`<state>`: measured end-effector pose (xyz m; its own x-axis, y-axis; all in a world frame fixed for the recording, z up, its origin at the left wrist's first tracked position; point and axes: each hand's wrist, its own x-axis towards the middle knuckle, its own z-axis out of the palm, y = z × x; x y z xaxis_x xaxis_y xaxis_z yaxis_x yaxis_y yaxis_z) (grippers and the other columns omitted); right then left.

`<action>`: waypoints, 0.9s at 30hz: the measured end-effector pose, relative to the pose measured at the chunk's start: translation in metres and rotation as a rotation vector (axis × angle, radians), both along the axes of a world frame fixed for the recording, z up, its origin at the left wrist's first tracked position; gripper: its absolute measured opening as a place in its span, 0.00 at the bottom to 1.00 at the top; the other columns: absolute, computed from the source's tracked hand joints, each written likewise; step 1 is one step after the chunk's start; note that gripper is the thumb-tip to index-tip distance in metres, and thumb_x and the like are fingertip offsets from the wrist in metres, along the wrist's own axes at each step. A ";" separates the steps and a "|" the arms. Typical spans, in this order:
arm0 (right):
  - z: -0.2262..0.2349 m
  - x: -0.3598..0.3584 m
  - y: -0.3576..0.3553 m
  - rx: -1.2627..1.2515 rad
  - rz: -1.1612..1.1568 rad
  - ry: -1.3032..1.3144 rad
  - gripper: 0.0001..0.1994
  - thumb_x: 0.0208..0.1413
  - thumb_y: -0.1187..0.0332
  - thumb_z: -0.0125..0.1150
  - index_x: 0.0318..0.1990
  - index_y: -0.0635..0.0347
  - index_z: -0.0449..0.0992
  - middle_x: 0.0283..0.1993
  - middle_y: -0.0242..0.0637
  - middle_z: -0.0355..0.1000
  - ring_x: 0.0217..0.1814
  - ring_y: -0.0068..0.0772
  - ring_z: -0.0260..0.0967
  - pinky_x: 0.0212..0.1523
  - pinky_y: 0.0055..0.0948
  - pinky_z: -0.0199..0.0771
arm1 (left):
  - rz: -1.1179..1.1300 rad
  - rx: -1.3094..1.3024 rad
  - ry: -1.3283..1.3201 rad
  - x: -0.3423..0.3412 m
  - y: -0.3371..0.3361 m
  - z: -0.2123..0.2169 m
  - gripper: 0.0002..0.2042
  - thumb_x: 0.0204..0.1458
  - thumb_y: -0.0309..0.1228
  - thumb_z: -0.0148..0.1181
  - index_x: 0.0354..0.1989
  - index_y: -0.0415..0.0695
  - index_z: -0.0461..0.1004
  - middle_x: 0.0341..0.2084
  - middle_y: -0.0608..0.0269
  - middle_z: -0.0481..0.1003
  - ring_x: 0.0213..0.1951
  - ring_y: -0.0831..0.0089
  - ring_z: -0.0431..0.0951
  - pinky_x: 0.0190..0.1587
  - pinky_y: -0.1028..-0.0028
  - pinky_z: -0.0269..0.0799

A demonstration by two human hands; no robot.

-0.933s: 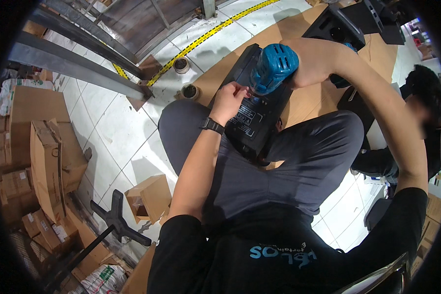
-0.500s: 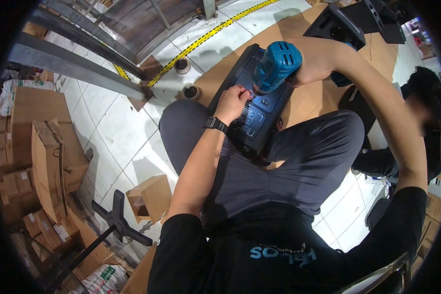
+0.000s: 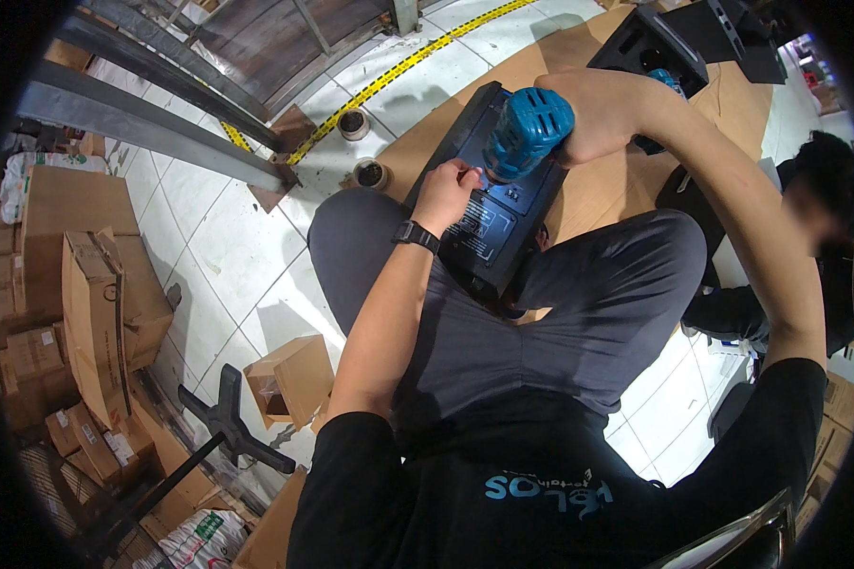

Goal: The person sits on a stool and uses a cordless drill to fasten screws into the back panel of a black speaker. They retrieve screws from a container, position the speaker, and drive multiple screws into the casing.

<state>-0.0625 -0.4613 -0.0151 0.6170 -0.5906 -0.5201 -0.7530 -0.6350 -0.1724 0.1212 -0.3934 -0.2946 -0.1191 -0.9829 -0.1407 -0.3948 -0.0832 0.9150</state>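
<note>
My right hand (image 3: 603, 116) grips a teal cordless drill (image 3: 529, 133) from the right, its nose pointing down at a black box-shaped unit (image 3: 465, 248). That unit lies tilted between my legs, with a panel of printed lines and small fittings facing up. Beside the drill's nose, my left hand (image 3: 446, 194) has its thumb and fingers pinched together over the panel. What they hold, if anything, is too small to make out. The drill's tip and the spot beneath it are partly hidden.
Brown cardboard (image 3: 612, 194) lies under the unit. Black cabinets (image 3: 647, 52) and another teal tool (image 3: 667, 80) are at the far right, near a seated person (image 3: 821, 199). Two small round containers (image 3: 370, 174) stand left of the unit. Cartons (image 3: 76, 223) and a black stand base (image 3: 226, 431) fill the left.
The drill and my right hand have shifted slightly left and down. My left hand stays pinched beside the nose. At the far right, a second teal tool now shows by the black cabinet.
</note>
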 end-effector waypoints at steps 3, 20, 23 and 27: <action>-0.001 -0.002 0.000 0.006 0.021 0.003 0.27 0.34 0.62 0.79 0.42 0.68 0.76 0.39 0.52 0.78 0.45 0.56 0.78 0.47 0.42 0.79 | 0.003 0.020 -0.020 0.000 0.000 -0.001 0.16 0.63 0.39 0.57 0.40 0.35 0.80 0.34 0.54 0.85 0.42 0.55 0.85 0.48 0.63 0.77; -0.002 -0.006 -0.008 -0.034 0.068 0.029 0.30 0.32 0.61 0.81 0.45 0.64 0.76 0.43 0.49 0.77 0.53 0.54 0.74 0.52 0.45 0.77 | -0.032 0.043 -0.069 -0.001 0.001 0.008 0.12 0.64 0.31 0.53 0.40 0.33 0.77 0.37 0.50 0.85 0.43 0.62 0.86 0.50 0.67 0.76; -0.003 -0.007 -0.009 -0.036 0.099 0.026 0.29 0.32 0.61 0.81 0.44 0.64 0.76 0.43 0.50 0.77 0.52 0.54 0.74 0.52 0.45 0.77 | -0.030 0.033 -0.067 -0.002 0.001 0.008 0.11 0.64 0.30 0.54 0.40 0.33 0.77 0.36 0.50 0.85 0.43 0.63 0.86 0.49 0.68 0.77; -0.006 -0.009 -0.012 -0.027 0.071 0.020 0.29 0.33 0.61 0.80 0.44 0.64 0.76 0.44 0.50 0.77 0.53 0.54 0.74 0.52 0.45 0.76 | 0.000 0.018 -0.058 -0.003 0.000 0.007 0.10 0.64 0.28 0.54 0.40 0.33 0.77 0.34 0.51 0.85 0.42 0.64 0.86 0.47 0.69 0.77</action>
